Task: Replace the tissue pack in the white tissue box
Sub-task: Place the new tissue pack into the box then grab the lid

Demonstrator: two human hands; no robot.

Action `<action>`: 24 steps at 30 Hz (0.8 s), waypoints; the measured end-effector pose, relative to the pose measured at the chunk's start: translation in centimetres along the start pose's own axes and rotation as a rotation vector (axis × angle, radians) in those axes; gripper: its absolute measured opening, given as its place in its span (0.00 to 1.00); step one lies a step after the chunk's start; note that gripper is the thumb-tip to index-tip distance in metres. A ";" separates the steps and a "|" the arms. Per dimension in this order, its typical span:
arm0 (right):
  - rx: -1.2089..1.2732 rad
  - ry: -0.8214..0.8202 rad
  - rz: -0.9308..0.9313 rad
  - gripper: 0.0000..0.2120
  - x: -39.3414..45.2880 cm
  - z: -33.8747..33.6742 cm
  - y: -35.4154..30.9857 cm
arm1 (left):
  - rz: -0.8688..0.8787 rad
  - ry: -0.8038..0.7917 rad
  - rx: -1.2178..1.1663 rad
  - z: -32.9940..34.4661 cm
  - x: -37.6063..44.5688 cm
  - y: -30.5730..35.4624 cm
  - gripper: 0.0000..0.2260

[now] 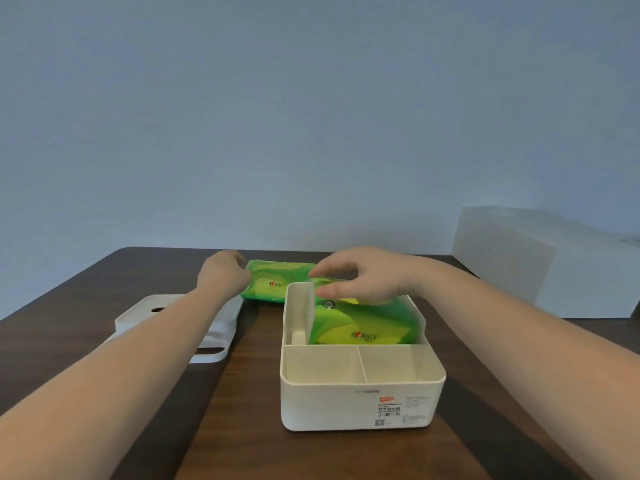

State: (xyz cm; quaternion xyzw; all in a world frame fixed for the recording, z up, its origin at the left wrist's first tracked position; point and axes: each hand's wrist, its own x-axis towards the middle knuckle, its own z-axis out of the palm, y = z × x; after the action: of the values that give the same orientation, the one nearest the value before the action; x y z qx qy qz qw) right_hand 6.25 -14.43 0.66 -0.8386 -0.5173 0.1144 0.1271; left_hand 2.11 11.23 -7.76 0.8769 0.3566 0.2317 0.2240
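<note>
The white tissue box (360, 403) stands open on the dark wooden table, with two small bare compartments at its front. A green tissue pack (363, 327) lies tilted in its rear compartment. My right hand (360, 277) rests on the far end of that pack, fingers curled over it. A second green tissue pack (277, 282) lies on the table behind the box. My left hand (223, 271) grips that pack's left end. The box's white lid (162, 317) lies flat to the left, partly hidden under my left forearm.
A large white box (540, 261) stands at the back right of the table (256, 375). A plain blue-grey wall rises behind the table's far edge.
</note>
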 end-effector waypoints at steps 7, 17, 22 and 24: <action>0.118 0.182 0.027 0.14 1.7 0.7 -3.3 | -0.020 0.052 -0.001 -4.3 -1.2 -2.7 0.16; 0.034 0.026 0.171 0.15 8.8 6.0 -10.0 | -0.178 -0.112 0.148 -6.6 -3.0 -10.8 0.17; 0.016 -0.109 0.286 0.16 11.7 8.4 -11.6 | -0.245 -0.133 0.081 -6.4 -3.1 -12.6 0.22; 0.042 -0.127 0.314 0.18 12.3 8.6 -11.9 | -0.266 -0.136 0.041 -6.2 -3.1 -12.9 0.23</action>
State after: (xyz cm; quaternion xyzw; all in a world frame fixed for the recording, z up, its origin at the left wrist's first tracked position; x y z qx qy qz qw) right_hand -1.11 2.62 -4.23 -0.8973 -0.3845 0.1963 0.0920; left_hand -10.12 18.77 -10.77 0.8399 0.4586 0.1328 0.2583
